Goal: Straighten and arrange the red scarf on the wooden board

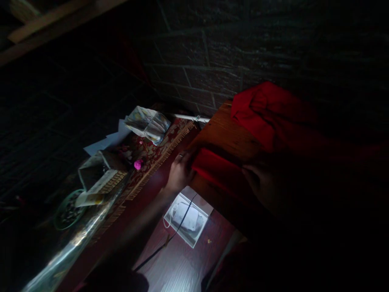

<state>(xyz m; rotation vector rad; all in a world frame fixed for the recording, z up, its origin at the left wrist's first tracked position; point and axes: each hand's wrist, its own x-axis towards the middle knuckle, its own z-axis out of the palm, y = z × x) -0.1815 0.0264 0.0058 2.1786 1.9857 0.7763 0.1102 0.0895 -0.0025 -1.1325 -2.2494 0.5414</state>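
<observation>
A folded strip of red cloth [214, 167] lies across the wooden tabletop [226, 127], its right part fading into shadow. At its left end is my left hand [180, 172], with a ring on one finger; the fingers close on the cloth's edge, partly in the dark. My right hand [261, 180] pinches the cloth's upper right edge between thumb and fingers, and most of that hand is lost in shadow. A larger heap of red fabric [264, 109] rests crumpled on the far part of the wooden top.
Near my left wrist sits an open white box [188, 215] with a dark cord across it. Leftward, a fringed patterned cloth [158, 150] bears a paper bag [147, 123], a pink item [138, 164] and a woven-sided box [101, 174]. Behind rises a block wall [194, 73].
</observation>
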